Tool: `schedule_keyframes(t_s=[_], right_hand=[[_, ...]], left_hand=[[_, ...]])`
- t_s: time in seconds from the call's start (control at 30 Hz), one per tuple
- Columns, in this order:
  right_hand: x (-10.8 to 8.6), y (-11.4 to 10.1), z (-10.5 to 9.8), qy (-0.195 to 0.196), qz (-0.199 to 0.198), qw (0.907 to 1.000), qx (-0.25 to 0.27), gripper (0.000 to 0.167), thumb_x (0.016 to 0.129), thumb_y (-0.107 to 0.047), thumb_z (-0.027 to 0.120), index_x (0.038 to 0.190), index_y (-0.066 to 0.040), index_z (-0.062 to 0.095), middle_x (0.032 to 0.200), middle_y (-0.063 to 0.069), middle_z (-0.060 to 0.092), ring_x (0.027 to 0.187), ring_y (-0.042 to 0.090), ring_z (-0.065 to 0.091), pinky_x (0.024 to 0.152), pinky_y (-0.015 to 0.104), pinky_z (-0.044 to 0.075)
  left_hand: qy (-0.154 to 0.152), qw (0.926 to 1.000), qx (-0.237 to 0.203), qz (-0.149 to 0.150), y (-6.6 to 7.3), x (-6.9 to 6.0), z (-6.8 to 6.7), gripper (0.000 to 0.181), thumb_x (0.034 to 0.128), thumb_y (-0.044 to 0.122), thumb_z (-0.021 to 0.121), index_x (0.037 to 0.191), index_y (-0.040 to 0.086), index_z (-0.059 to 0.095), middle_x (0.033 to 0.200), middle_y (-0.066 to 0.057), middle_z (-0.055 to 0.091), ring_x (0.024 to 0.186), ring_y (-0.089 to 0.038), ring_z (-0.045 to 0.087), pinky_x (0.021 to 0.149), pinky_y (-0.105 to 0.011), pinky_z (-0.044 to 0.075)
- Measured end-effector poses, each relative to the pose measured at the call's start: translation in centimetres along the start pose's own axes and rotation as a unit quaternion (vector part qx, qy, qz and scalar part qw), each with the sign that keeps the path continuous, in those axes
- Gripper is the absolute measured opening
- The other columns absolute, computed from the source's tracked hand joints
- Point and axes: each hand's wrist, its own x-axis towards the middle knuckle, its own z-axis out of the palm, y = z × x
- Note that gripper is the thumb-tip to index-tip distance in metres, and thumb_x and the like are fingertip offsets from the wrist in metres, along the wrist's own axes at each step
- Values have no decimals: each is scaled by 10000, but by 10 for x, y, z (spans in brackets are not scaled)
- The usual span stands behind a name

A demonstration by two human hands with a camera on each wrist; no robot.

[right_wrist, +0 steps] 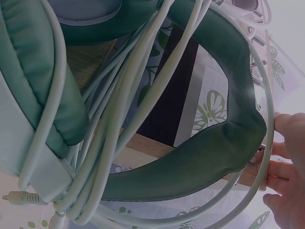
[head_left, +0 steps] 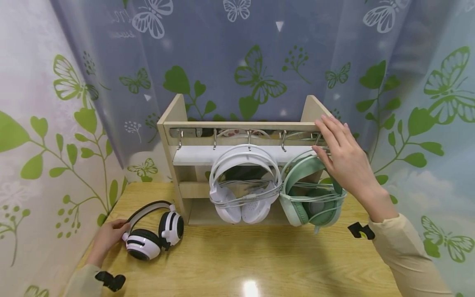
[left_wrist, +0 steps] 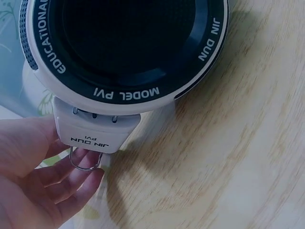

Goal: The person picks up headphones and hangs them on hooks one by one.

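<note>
My left hand (head_left: 107, 239) grips the black-and-white headphones (head_left: 144, 247) by one end of the headband, just above an ear cup, at the table's left. In the left wrist view its fingers (left_wrist: 78, 186) curl beside the white slider piece, near a metal loop. My right hand (head_left: 346, 159) rests at the top right corner of the wooden rack (head_left: 241, 124), its fingers fairly straight and the thumb by the headband of the green headphones (head_left: 297, 210). These hang at the rack's right end, their cable wound across the band. White headphones (head_left: 226, 206) hang at its middle.
A row of metal hooks (head_left: 215, 139) runs along the rack's front, under the top bar. White shelf boards lie behind them. The wooden table (head_left: 208, 264) extends in front, and a butterfly-patterned curtain (head_left: 208, 49) surrounds the back and sides.
</note>
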Motion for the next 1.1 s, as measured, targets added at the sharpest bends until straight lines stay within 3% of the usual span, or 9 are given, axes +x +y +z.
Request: schedule_keyframes(t_s=[0.1, 0.23, 0.37, 0.47, 0.67, 0.8, 1.0, 1.1], right_hand=[[0, 0, 0, -6, 3, 10000, -2, 569, 1061, -314, 546, 1533, -24, 414, 1570, 196, 405, 1478, 369, 332, 1233, 521, 207], [0, 0, 0, -19, 7, 10000, 4, 570, 1061, -316, 545, 1533, -24, 414, 1573, 193, 401, 1480, 366, 330, 1234, 519, 204], [1, 0, 0, -14, 8, 10000, 0, 574, 1070, -345, 516, 1532, -21, 414, 1574, 194, 401, 1481, 364, 330, 1233, 524, 206], [1, 0, 0, -5, 7, 10000, -3, 577, 1073, -358, 503, 1531, -18, 414, 1572, 196, 403, 1480, 364, 331, 1232, 526, 206], [0, 0, 0, -36, 16, 10000, -2, 578, 1072, -352, 507, 1534, -19, 409, 1576, 196, 397, 1484, 361, 325, 1235, 521, 200], [0, 0, 0, -40, 21, 10000, 4, 574, 1065, -323, 534, 1536, -19, 406, 1578, 196, 394, 1486, 360, 321, 1237, 520, 195], [0, 1, 0, -42, 17, 10000, 23, 578, 1052, -278, 571, 1539, -18, 401, 1581, 198, 389, 1486, 364, 318, 1239, 518, 187], [1, 0, 0, -44, 7, 10000, 27, 579, 1052, -279, 570, 1538, -15, 401, 1581, 201, 388, 1485, 367, 319, 1237, 523, 190]], left_hand=[[151, 9997, 108, 147, 1, -2, 0, 397, 996, 211, 615, 1203, -127, 647, 1210, -346, 641, 1178, -554, 554, 947, -611, 465], [309, 9992, 158, 179, 3, -6, -1, 379, 995, 209, 620, 1188, -113, 666, 1169, -318, 675, 1100, -508, 622, 860, -523, 521], [330, 9992, 167, 122, 7, -7, -2, 375, 1009, 214, 610, 1200, -104, 664, 1145, -300, 691, 889, -344, 693, 717, -366, 511], [333, 9993, 143, 88, 9, -9, -4, 379, 1017, 217, 604, 1213, -103, 655, 1166, -310, 677, 778, -230, 680, 670, -319, 487], [516, 9986, -36, 99, 15, -15, -5, 359, 1018, 214, 607, 1206, -89, 650, 1209, -334, 649, 911, -395, 724, 661, -298, 513], [445, 9980, -428, 97, 19, -17, -6, 326, 1030, 187, 591, 1203, -88, 626, 1192, -358, 647, 968, -420, 713, 620, -237, 537], [16, 9905, -1373, -104, 23, -17, -9, 339, 1068, 146, 504, 1245, -142, 527, 1208, -362, 641, 846, -24, 674, 641, -196, 548], [-214, 9827, -1832, -192, 25, -17, -12, 414, 1090, 165, 450, 1314, -183, 439, 1237, -379, 618, 799, 11, 689, 669, -195, 555]])
